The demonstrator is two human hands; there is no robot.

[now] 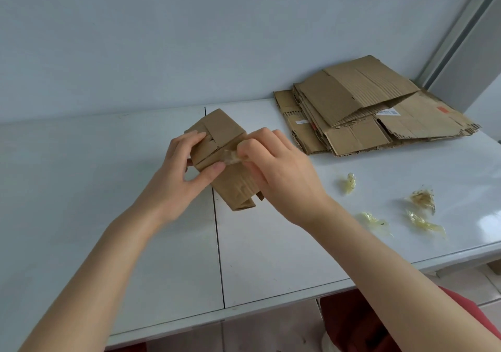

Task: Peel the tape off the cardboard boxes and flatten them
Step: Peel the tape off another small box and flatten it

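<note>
Small brown box (226,132), flaps loosened, is gripped by the left hand (181,172) at the white desk's (108,202) seam. Its clear tape (231,158) is pinched by the right hand (276,170). Flattened cardboard (366,107) is stacked against the pale wall (135,39).

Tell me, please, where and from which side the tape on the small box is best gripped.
Pinch the lifted, crumpled free end of the tape from the right, where the right hand has it; the left hand steadies the box.
</note>
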